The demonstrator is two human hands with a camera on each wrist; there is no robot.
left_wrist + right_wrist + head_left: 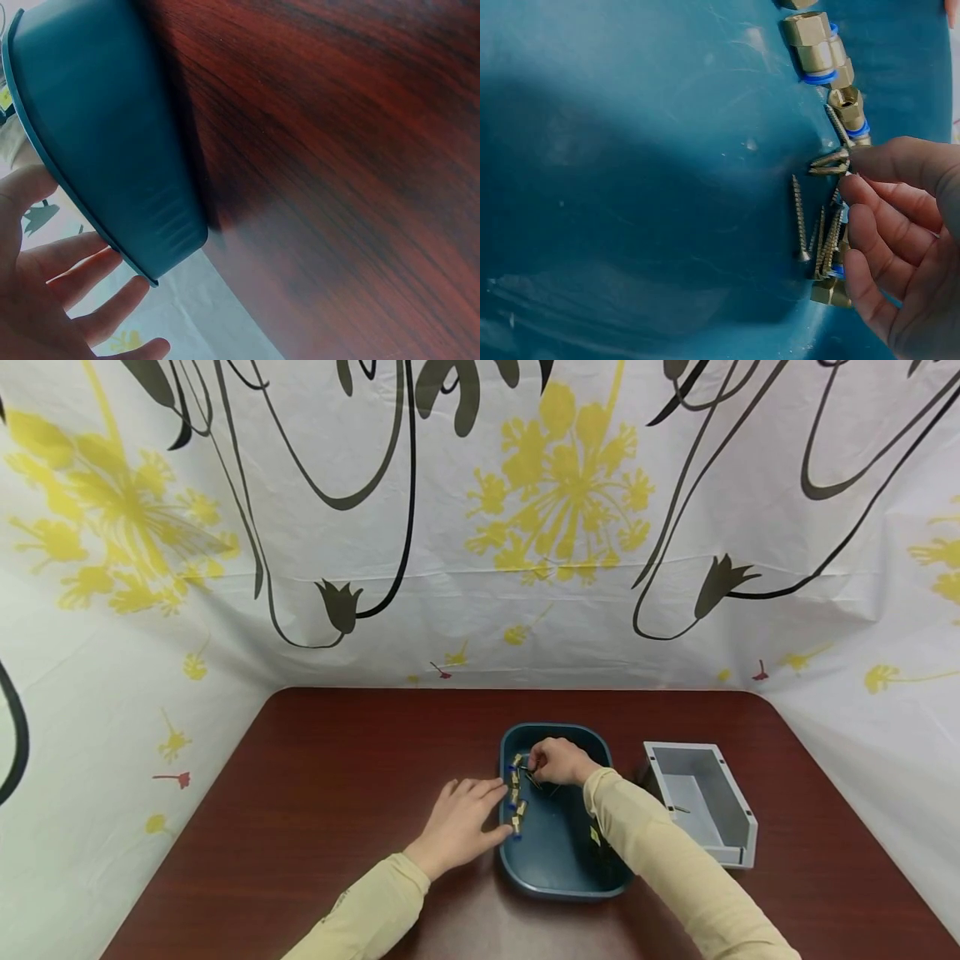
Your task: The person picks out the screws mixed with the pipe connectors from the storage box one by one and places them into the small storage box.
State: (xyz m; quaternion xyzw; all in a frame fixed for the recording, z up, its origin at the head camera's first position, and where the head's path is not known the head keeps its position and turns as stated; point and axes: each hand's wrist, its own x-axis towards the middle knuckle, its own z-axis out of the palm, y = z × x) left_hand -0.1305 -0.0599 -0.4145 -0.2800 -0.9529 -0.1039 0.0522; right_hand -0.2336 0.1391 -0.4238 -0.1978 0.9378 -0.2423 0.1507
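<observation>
My left hand (461, 827) spreads its fingers at the left rim of a blue-green plastic tub (558, 864); in the left wrist view its fingertips (137, 289) touch that rim from outside. Inside the tub, my right hand (558, 762) pinches a few small screws (829, 159) between thumb and forefinger. Loose screws (799, 217) lie just below the pinch in the right wrist view. Several brass push-fit fittings (810, 45) with blue collars form a row along the tub's left wall, partly hidden there behind the right fingers.
Right of the tub stands a grey open box (738, 802) with a single screw (681, 810) in it. The right forearm (675, 852) crosses the tub's right rim. Beyond the dark wooden table (360, 760) hangs a patterned curtain (450, 568).
</observation>
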